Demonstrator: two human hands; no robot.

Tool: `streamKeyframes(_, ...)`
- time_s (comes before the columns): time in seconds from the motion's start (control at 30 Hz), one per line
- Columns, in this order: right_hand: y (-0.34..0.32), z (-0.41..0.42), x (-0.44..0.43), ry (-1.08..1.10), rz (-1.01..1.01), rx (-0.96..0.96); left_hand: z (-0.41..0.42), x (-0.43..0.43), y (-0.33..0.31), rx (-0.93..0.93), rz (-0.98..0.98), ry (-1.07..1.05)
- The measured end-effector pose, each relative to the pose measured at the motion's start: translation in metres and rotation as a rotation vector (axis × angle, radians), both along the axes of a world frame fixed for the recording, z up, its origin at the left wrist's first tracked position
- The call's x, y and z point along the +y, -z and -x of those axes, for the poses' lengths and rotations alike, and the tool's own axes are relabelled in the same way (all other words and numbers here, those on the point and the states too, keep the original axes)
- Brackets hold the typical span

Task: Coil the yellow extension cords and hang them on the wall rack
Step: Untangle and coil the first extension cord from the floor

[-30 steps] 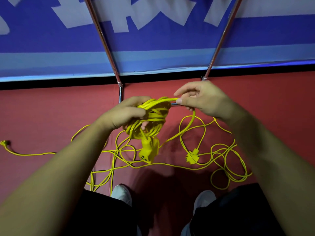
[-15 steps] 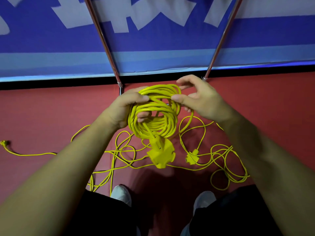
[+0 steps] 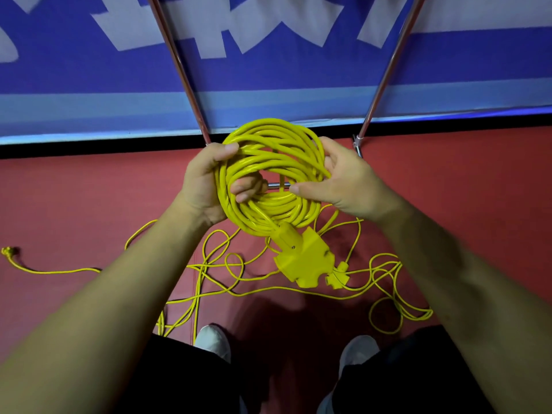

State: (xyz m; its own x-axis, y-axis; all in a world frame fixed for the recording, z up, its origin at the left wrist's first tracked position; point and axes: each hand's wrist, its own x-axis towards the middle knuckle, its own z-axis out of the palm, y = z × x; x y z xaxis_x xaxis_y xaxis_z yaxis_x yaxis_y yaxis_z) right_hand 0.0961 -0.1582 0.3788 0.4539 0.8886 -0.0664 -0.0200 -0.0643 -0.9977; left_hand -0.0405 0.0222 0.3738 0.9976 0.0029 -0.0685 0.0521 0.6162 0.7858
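The left hand (image 3: 203,186) is curling its fingers (image 3: 248,189) through the coil (image 3: 274,150), gripping its left side; the right hand (image 3: 349,183) is pinching its right side. A second ago the coil was bunched edge-on; now it is facing up, round, seemingly near ready for hanging. Below the coil, loose cord (image 3: 227,264) is lying on the floor (image 3: 89,189). Above the coil, the banner (image 3: 268,70) is showing cropped white lettering, unreadable.

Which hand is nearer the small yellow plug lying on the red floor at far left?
Left. The left hand grips the left side of the coiled yellow cord, up and right of the plug; the right hand holds its opposite side, farther off.
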Motion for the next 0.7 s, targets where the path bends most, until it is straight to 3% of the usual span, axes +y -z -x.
streamKeyframes(0.17,-0.011,-0.005,-0.006,-0.015,0.056,-0.183,0.006,0.008,-0.008,-0.008,-0.231,0.154)
streamKeyframes(0.27,-0.020,-0.006,-0.007,-0.059,0.181,-0.487,0.010,0.012,-0.009,0.107,-0.468,0.126)
streamKeyframes(0.4,-0.024,0.010,-0.006,-0.183,0.412,-0.930,0.005,-0.005,-0.011,0.147,-1.212,0.205)
streamKeyframes(0.47,-0.022,0.018,-0.004,-0.233,0.501,-1.003,0.000,-0.018,-0.010,0.167,-1.475,0.217)
streamKeyframes(0.6,-0.018,0.020,-0.006,-0.136,0.457,-0.933,-0.003,-0.022,-0.008,0.199,-1.469,0.120)
streamKeyframes(0.7,-0.016,0.012,-0.004,-0.028,0.312,-0.738,-0.003,-0.016,-0.009,0.166,-1.174,-0.024)
